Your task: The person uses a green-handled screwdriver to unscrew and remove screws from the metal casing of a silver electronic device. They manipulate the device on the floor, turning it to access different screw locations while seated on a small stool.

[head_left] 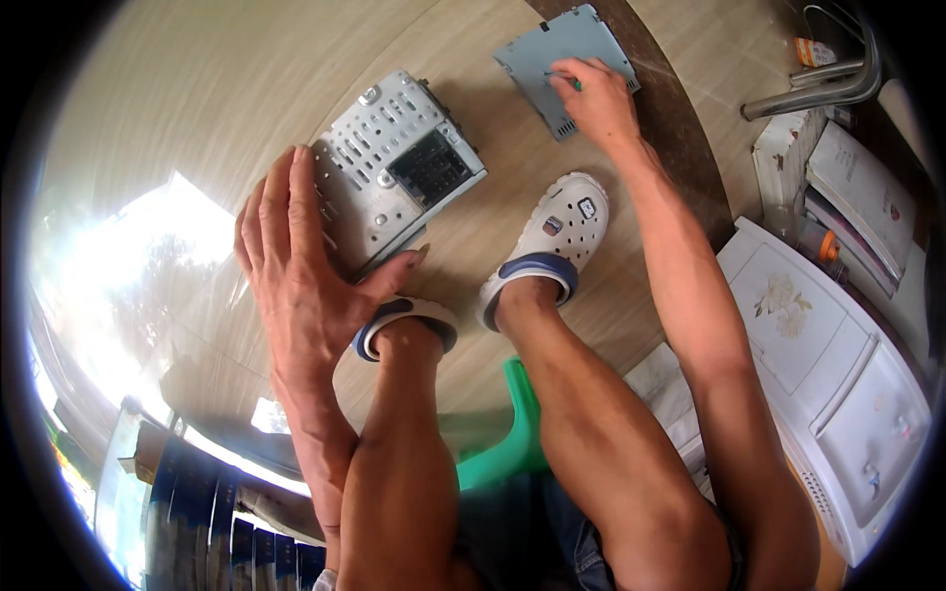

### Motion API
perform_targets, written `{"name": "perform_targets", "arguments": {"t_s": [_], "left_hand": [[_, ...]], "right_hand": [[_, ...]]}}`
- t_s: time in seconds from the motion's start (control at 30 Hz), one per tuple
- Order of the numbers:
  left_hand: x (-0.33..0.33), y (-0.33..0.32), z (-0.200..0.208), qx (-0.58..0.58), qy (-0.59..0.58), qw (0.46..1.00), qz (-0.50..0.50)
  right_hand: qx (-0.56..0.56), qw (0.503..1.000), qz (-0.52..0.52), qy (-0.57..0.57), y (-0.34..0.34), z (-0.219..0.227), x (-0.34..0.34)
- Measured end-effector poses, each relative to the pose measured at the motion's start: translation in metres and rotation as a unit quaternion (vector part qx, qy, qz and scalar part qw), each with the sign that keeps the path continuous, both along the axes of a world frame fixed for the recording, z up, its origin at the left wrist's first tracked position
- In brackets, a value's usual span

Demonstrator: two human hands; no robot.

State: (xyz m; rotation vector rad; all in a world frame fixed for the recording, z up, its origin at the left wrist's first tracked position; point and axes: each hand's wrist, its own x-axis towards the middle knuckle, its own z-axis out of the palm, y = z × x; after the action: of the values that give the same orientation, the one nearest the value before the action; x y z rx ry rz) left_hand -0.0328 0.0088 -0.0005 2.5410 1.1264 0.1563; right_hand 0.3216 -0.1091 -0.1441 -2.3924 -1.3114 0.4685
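A silver metal device housing (379,182) lies on the floor at the upper middle. Rows of slots cut its top, and a black part shows through an opening. My left hand (296,236) is spread along its left side, fingers stretched out and thumb apart near the front edge. Farther right, a flat grey metal cover plate (537,54) rests on the floor. Over it my right hand (596,98) is closed in a pinch. A bit of green shows between those fingers, but most of what they hold is hidden.
My feet, in white clogs (562,222), stand just behind the housing and plate. A green plastic stool leg (522,419) is between my legs. On the right are a white drawer cabinet (788,335), stacked boxes (857,187) and a metal tube leg (818,94). Dark blue boxes (197,502) stand lower left.
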Motion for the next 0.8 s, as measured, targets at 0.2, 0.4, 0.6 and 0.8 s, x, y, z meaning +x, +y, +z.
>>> {"name": "perform_targets", "arguments": {"t_s": [0.2,0.4,0.6,0.8], "left_hand": [[-0.008,-0.001,0.001,-0.001,0.010,1.000,0.011],[-0.020,0.000,-0.004,-0.044,-0.073,0.996,0.032],[-0.023,0.000,-0.013,-0.053,-0.117,0.991,0.036],[-0.026,0.001,-0.010,-0.062,-0.116,0.990,0.046]], "right_hand": [[-0.050,0.997,0.048,-0.043,0.014,0.004,0.000],[-0.082,0.990,0.100,-0.062,0.016,0.001,0.013],[-0.122,0.982,0.110,-0.093,0.018,0.005,0.013],[-0.113,0.977,0.148,-0.103,0.024,0.007,0.010]]}}
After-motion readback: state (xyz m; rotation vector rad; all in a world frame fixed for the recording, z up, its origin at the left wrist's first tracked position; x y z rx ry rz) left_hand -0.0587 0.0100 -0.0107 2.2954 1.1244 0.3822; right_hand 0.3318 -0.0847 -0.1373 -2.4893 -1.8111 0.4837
